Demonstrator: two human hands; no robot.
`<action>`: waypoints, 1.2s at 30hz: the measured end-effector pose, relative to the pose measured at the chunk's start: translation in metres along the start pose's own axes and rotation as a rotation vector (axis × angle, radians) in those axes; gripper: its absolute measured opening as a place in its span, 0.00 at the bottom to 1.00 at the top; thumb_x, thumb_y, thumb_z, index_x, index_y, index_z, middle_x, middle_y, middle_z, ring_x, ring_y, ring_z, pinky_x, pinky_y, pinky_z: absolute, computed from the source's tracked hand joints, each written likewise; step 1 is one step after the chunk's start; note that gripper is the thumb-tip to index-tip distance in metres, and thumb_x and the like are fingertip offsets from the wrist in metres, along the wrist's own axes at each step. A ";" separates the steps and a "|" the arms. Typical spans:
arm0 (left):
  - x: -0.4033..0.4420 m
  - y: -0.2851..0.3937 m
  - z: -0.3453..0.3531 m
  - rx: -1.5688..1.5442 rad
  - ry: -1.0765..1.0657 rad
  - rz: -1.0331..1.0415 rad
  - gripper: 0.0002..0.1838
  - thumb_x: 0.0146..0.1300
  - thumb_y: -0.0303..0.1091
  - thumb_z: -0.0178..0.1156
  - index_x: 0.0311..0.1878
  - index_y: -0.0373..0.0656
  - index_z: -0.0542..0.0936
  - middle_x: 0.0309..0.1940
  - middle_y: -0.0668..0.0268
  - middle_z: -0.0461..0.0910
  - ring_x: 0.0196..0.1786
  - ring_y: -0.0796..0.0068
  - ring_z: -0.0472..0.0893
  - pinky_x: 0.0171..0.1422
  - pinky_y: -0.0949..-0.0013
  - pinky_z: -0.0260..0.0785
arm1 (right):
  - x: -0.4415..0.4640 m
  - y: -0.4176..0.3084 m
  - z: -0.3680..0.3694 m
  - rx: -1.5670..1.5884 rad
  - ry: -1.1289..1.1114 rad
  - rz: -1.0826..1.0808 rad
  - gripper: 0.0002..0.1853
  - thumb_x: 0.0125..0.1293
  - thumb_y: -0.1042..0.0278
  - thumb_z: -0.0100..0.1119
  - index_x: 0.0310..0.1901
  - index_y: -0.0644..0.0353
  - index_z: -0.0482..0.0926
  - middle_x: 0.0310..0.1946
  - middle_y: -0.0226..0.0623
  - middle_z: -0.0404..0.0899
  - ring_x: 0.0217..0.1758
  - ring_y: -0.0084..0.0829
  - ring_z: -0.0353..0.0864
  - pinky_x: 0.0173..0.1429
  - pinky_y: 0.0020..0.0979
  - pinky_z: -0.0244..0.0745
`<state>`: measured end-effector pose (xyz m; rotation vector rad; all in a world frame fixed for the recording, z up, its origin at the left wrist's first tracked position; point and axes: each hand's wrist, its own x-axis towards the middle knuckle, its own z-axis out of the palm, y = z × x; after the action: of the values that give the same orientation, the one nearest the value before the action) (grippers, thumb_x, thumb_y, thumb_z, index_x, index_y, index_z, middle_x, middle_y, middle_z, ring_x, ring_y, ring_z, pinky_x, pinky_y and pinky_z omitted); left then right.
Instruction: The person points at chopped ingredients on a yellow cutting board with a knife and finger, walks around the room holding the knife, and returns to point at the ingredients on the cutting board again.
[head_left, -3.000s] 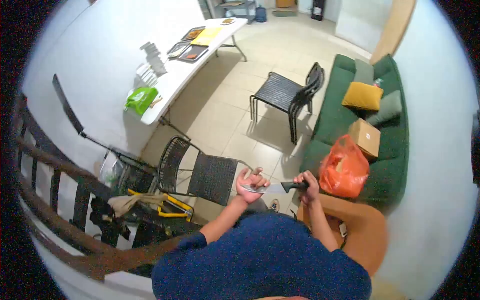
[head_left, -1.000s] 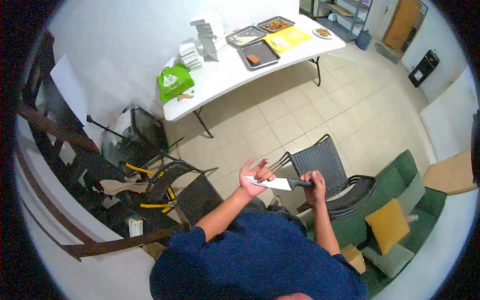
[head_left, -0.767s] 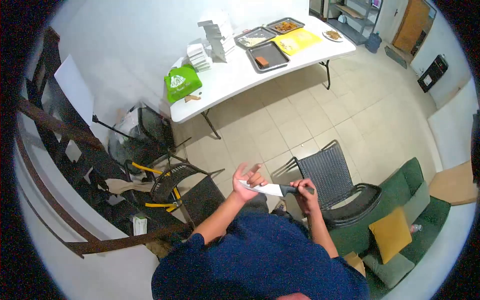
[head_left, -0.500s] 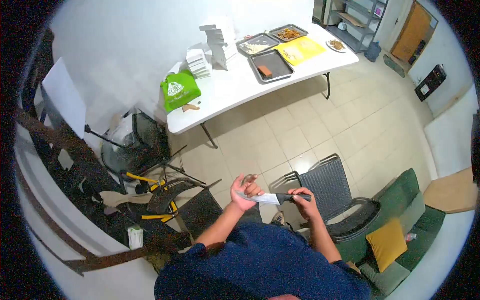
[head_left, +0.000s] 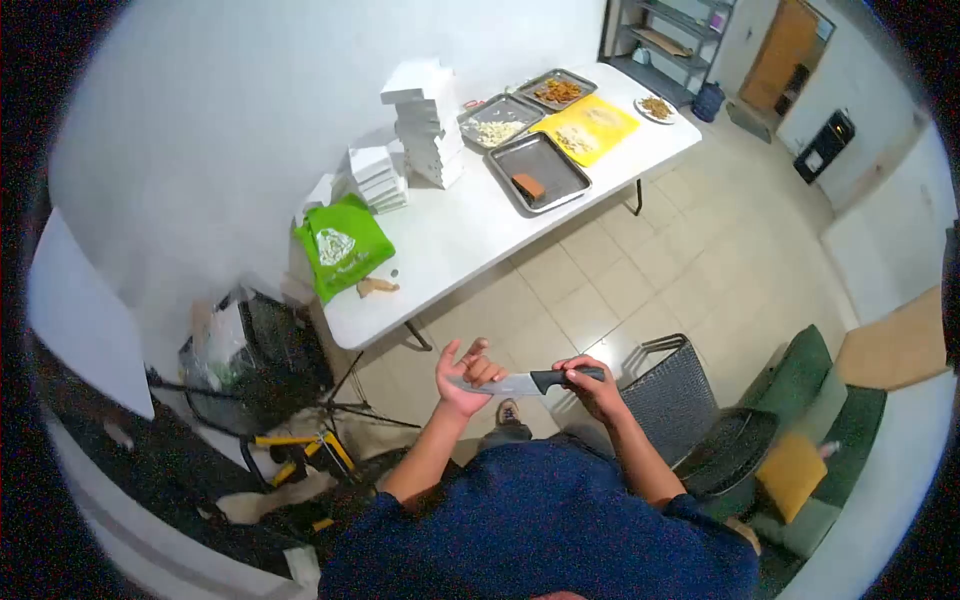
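A knife (head_left: 515, 384) with a black handle lies level in front of my body, its blade pointing left. My right hand (head_left: 590, 384) is wrapped round the handle. The blade's tip end rests at the palm of my left hand (head_left: 467, 378), whose ring and little fingers curl over the blade while the thumb and other fingers stick out. Beyond, on the white table (head_left: 450, 250), are a dark tray (head_left: 560, 182) with a brown block (head_left: 527, 186), a tray of pale pieces (head_left: 497, 130), a tray of orange-brown food (head_left: 557, 92) and a yellow sheet (head_left: 600, 125).
Stacked white boxes (head_left: 425, 125) and a green bag (head_left: 345, 245) stand on the table's left part. Black chairs (head_left: 670, 400) and a green sofa (head_left: 800, 385) with a yellow cushion (head_left: 791, 478) are at right. A yellow-and-black frame (head_left: 300, 455) and a tripod stand at left.
The view has turned from the sofa toward the table, which now looks nearer. Both hands have kept hold of the knife and shifted slightly left in view over the last second.
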<state>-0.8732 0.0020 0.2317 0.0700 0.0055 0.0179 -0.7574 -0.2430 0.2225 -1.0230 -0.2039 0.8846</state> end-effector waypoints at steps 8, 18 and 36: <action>0.040 0.029 -0.012 -0.010 0.059 -0.099 0.30 0.71 0.56 0.41 0.52 0.40 0.79 0.12 0.77 0.50 0.18 0.79 0.54 0.45 0.66 0.58 | 0.027 0.007 -0.003 -0.008 0.098 -0.039 0.07 0.63 0.75 0.63 0.42 0.64 0.80 0.46 0.46 0.82 0.48 0.33 0.81 0.54 0.33 0.77; 0.147 0.023 -0.026 -0.040 0.142 -0.180 0.28 0.69 0.56 0.44 0.51 0.40 0.80 0.12 0.76 0.50 0.18 0.79 0.54 0.44 0.67 0.57 | 0.089 -0.018 -0.068 0.073 0.199 -0.070 0.08 0.62 0.73 0.62 0.41 0.66 0.81 0.45 0.46 0.82 0.50 0.36 0.81 0.59 0.35 0.75; 0.425 -0.058 -0.001 0.028 0.111 -0.454 0.28 0.70 0.56 0.44 0.50 0.40 0.80 0.11 0.75 0.53 0.17 0.78 0.55 0.44 0.67 0.57 | 0.153 -0.158 -0.217 0.219 0.470 -0.244 0.09 0.63 0.71 0.63 0.42 0.65 0.82 0.42 0.43 0.84 0.47 0.33 0.82 0.53 0.31 0.76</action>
<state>-0.4473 -0.0480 0.2250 0.0945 0.1327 -0.4325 -0.4563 -0.3100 0.1976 -0.9493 0.1608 0.4175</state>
